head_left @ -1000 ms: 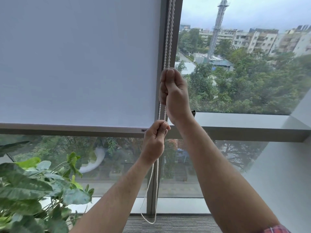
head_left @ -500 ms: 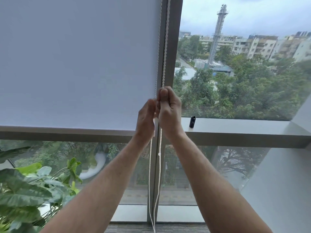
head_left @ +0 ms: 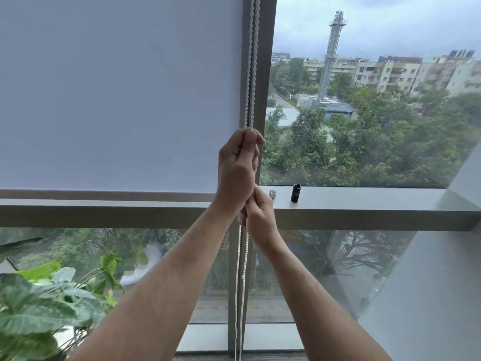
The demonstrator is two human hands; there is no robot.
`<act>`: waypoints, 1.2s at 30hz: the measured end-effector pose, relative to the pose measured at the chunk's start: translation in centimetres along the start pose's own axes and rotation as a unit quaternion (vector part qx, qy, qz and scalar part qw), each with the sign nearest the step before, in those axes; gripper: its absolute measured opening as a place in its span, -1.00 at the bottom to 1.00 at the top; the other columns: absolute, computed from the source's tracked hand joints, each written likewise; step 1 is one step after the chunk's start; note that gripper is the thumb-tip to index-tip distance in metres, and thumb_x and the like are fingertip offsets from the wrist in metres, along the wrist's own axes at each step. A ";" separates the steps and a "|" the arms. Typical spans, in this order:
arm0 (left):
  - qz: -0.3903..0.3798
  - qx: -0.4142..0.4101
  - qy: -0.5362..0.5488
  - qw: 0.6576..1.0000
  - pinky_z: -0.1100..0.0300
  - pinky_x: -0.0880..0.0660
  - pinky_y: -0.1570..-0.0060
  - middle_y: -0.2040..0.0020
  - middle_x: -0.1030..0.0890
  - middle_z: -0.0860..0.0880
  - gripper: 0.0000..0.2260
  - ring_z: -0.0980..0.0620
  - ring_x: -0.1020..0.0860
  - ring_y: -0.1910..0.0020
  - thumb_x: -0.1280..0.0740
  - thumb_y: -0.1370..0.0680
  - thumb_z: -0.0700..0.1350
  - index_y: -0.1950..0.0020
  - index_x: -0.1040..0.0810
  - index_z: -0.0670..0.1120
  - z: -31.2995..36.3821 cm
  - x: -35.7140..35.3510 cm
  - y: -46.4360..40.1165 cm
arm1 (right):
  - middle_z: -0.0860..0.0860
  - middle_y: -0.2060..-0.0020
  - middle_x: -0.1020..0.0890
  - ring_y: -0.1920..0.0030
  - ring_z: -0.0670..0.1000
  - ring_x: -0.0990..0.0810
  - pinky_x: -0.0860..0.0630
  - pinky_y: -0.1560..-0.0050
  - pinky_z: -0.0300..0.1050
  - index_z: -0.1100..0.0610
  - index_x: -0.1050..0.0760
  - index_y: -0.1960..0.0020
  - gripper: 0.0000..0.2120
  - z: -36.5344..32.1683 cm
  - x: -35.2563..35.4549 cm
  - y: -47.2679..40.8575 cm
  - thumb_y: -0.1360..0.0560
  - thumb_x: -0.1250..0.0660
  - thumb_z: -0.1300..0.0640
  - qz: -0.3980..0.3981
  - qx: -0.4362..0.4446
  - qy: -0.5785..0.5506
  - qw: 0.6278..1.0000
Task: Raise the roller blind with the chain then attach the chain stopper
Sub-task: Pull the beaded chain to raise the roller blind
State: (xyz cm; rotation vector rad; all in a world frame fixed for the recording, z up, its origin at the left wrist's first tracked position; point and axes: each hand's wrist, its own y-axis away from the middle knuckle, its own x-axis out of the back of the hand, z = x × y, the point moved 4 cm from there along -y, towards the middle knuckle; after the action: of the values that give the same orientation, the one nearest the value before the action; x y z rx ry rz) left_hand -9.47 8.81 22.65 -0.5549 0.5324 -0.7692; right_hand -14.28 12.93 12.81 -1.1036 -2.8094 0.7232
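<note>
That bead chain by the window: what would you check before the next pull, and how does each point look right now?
1. Left hand closed on the chain: ok.
2. Right hand gripping lower down: ok.
3. Loop below hangs free of the plant: ok.
4. Blind raised fully: not ok, its bottom bar sits at the ledge.
5. Which strand raises it: cannot tell.
6. Small black piece and small clear piece on the ledge, whether either is the stopper: cannot tell.

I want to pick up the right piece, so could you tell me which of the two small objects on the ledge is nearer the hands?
The small silver cap, shorter than the black cylinder to its right.
</note>
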 end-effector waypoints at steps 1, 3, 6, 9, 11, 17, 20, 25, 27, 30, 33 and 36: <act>0.008 -0.007 -0.008 1.000 0.24 -0.14 0.54 0.45 -0.26 0.01 -0.76 0.13 -0.19 0.53 -0.14 -0.67 -0.16 0.18 -0.48 -0.08 -0.1 0.3 0.1 | -0.15 0.55 -0.33 0.55 -0.17 -0.22 -0.20 0.53 -0.32 0.17 -0.33 0.22 -0.70 0.1 0.1 0.0 -0.69 -0.09 0.26 -0.017 -0.016 -0.009 1.000; 0.020 -0.013 -0.023 0.999 0.25 -0.16 0.53 0.45 -0.27 0.00 -0.77 0.13 -0.20 0.52 -0.14 -0.65 -0.16 0.18 -0.47 -0.08 -0.7 0.9 0.4 | -0.12 0.54 -0.37 0.54 -0.15 -0.28 -0.25 0.51 -0.32 0.20 -0.35 0.19 -0.69 0.0 0.5 -0.2 -0.72 -0.04 0.26 -0.046 -0.032 0.002 0.998; 0.022 0.002 -0.040 0.999 0.30 -0.24 0.55 0.48 -0.33 0.09 -0.76 0.17 -0.26 0.55 -0.12 -0.68 -0.21 0.15 -0.46 -0.15 -2.1 1.7 1.7 | -0.09 0.37 -0.61 0.38 -0.11 -0.55 -0.49 0.32 -0.27 0.16 -0.49 0.05 -0.63 -0.6 1.3 -1.1 -0.73 0.02 0.07 -0.041 -0.028 0.026 0.998; 0.017 0.025 -0.045 0.999 0.39 -0.32 0.47 0.48 -0.44 0.16 -0.74 0.24 -0.35 0.51 -0.13 -0.67 -0.25 0.18 -0.47 -0.10 -3.9 2.1 3.5 | 0.02 0.01 -0.68 0.04 -0.07 -0.67 -0.60 0.00 -0.17 0.10 -0.54 -0.21 -0.42 -2.4 1.9 -2.9 -0.56 0.01 -0.29 -0.005 -0.005 0.039 0.999; 0.015 0.042 -0.045 0.998 0.36 -0.28 0.44 0.45 -0.42 0.15 -0.73 0.19 -0.30 0.47 -0.17 -0.64 -0.15 0.22 -0.51 0.04 -5.2 2.3 4.4 | -0.02 -0.01 -0.67 0.02 -0.11 -0.66 -0.59 -0.02 -0.16 0.02 -0.55 -0.16 -0.46 -4.3 1.9 -4.0 -0.53 -0.03 -0.32 -0.002 0.027 0.054 0.998; 0.018 0.059 -0.026 0.998 0.40 -0.22 0.47 0.45 -0.40 0.15 -0.77 0.21 -0.24 0.49 -0.17 -0.61 -0.13 0.22 -0.50 -0.02 -6.6 2.1 6.0 | 0.08 0.21 -0.60 0.34 0.01 -0.54 -0.53 0.31 -0.06 0.20 -0.51 -0.18 -0.70 -10.2 -0.6 -6.2 -0.70 -0.04 0.10 -0.065 0.080 -0.051 0.993; 0.022 0.052 -0.039 0.998 0.40 -0.24 0.45 0.45 -0.44 0.15 -0.78 0.21 -0.28 0.49 -0.16 -0.61 -0.15 0.21 -0.48 -0.08 -6.6 2.3 6.0 | 0.05 0.27 -0.57 0.39 -0.03 -0.45 -0.39 0.38 -0.09 0.18 -0.52 -0.16 -0.72 -12.3 -1.4 -7.2 -0.69 -0.06 0.13 -0.040 0.111 -0.066 0.991; 0.027 0.046 -0.044 0.998 0.41 -0.26 0.43 0.45 -0.42 0.14 -0.78 0.20 -0.30 0.48 -0.16 -0.61 -0.15 0.21 -0.48 -0.05 -6.9 2.6 6.1 | 0.09 -0.02 -0.55 0.06 -0.04 -0.53 -0.51 0.10 -0.18 0.11 -0.41 -0.28 -0.76 -13.2 -1.5 -7.7 -0.62 -0.27 0.18 0.122 0.178 0.069 0.974; 0.025 0.046 -0.055 0.997 0.39 -0.25 0.44 0.44 -0.42 0.15 -0.77 0.19 -0.28 0.47 -0.16 -0.62 -0.15 0.22 -0.48 -0.03 -7.0 2.6 6.1 | 0.05 -0.01 -0.56 0.00 -0.01 -0.52 -0.52 0.02 -0.09 0.08 -0.48 -0.16 -0.81 -13.2 -1.0 -7.5 -0.58 -0.35 0.09 0.191 0.212 0.113 0.952; 0.019 0.048 -0.073 0.996 0.33 -0.23 0.46 0.44 -0.41 0.14 -0.75 0.16 -0.26 0.47 -0.17 -0.63 -0.15 0.22 -0.48 0.01 -7.5 2.8 6.6 | -0.04 0.31 -0.49 0.30 -0.07 -0.41 -0.41 0.27 -0.10 0.05 -0.50 0.13 -0.88 -13.8 -0.9 -7.6 -0.57 -0.37 0.09 0.194 0.213 0.105 0.952; 0.012 0.058 -0.086 0.995 0.33 -0.19 0.48 0.47 -0.36 0.13 -0.77 0.15 -0.22 0.49 -0.16 -0.63 -0.14 0.21 -0.47 -0.07 -8.8 3.4 7.8 | -0.11 0.38 -0.44 0.35 -0.10 -0.36 -0.34 0.31 -0.11 0.00 -0.43 0.21 -0.79 -13.7 -0.9 -7.9 -0.60 -0.31 0.10 0.162 0.182 0.121 0.962; 0.008 0.073 -0.099 0.992 0.31 -0.17 0.49 0.49 -0.33 0.13 -0.76 0.13 -0.20 0.50 -0.16 -0.63 -0.13 0.22 -0.47 -0.02 -10.3 4.0 9.1 | -0.03 0.35 -0.48 0.36 -0.09 -0.38 -0.33 0.33 -0.16 0.03 -0.49 0.16 -0.79 -12.7 -1.1 -8.0 -0.64 -0.21 0.08 0.096 0.149 0.091 0.980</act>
State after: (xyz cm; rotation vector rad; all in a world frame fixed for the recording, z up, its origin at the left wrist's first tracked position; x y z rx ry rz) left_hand -9.00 8.49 8.35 -0.4831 0.2947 -0.7221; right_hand -15.97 12.26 27.81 -1.3159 -2.3698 0.9659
